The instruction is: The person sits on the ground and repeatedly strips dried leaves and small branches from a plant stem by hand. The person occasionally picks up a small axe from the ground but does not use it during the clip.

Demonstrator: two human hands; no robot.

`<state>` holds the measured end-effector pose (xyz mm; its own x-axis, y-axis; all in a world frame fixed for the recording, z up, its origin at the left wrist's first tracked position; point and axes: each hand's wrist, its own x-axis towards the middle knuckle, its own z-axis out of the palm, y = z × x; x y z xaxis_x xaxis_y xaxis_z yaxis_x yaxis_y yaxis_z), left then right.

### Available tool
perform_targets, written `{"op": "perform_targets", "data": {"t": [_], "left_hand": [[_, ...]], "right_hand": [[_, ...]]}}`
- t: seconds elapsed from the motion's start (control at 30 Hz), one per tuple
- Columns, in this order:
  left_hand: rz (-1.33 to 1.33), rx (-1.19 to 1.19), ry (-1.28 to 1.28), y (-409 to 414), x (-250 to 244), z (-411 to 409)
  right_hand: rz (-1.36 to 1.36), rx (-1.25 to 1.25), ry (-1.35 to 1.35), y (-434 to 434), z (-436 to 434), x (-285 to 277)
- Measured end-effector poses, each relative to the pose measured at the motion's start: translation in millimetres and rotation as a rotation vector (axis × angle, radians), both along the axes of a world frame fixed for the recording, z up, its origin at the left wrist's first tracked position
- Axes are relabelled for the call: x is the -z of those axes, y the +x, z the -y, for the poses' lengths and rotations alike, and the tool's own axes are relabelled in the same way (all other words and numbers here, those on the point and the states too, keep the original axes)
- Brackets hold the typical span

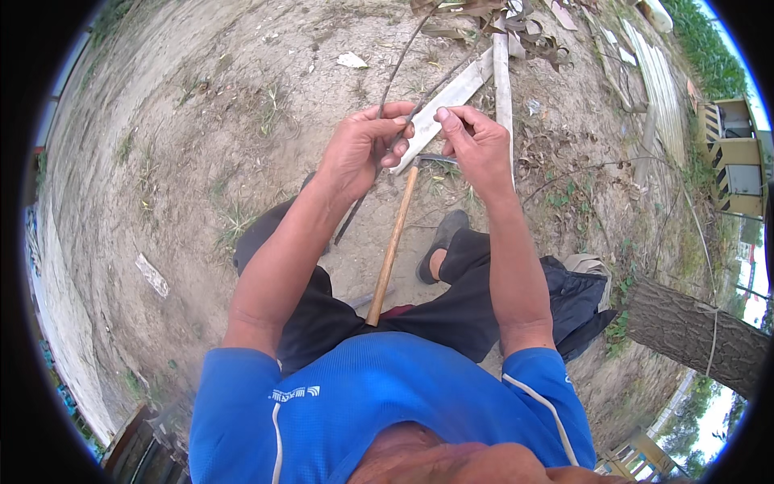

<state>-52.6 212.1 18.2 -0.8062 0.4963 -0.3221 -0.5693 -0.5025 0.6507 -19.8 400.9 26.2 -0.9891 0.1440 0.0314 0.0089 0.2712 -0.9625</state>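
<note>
My left hand point(370, 142) pinches thin dark twigs between thumb and fingers. One dark twig point(396, 68) arcs up towards the top of the view; another point(444, 78) slants to the upper right, and a dark end sticks out below the palm. Close by on the right, my right hand point(474, 142) has its thumb pressed against the index finger, and nothing shows in it. Below both hands, a wooden handle point(396, 242) leans towards my lap. Its thin metal blade point(438, 158), perhaps a sickle's, is partly covered by my right hand.
A pale board point(450, 103) lies under the hands, beside a narrow pale strip point(503, 78). Dry brown leaves point(532, 36) hang at the top. To my right are a dark cloth point(571, 302) and a tree trunk point(683, 327) tied with cord.
</note>
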Motion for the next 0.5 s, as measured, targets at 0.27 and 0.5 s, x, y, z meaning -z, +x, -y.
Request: {"op": "perform_targets", "data": {"t": [0.27,0.5], "left_hand": [[0.006,0.021,-0.044,3.8,-3.3,-1.6],[-0.030,0.045,-0.162,10.7,-9.9,-5.6]], "right_hand": [[0.006,0.143,-0.262,-8.8,-14.7,-5.2],[-0.373,0.328,0.158,-10.0,-20.7,-10.5]]}}
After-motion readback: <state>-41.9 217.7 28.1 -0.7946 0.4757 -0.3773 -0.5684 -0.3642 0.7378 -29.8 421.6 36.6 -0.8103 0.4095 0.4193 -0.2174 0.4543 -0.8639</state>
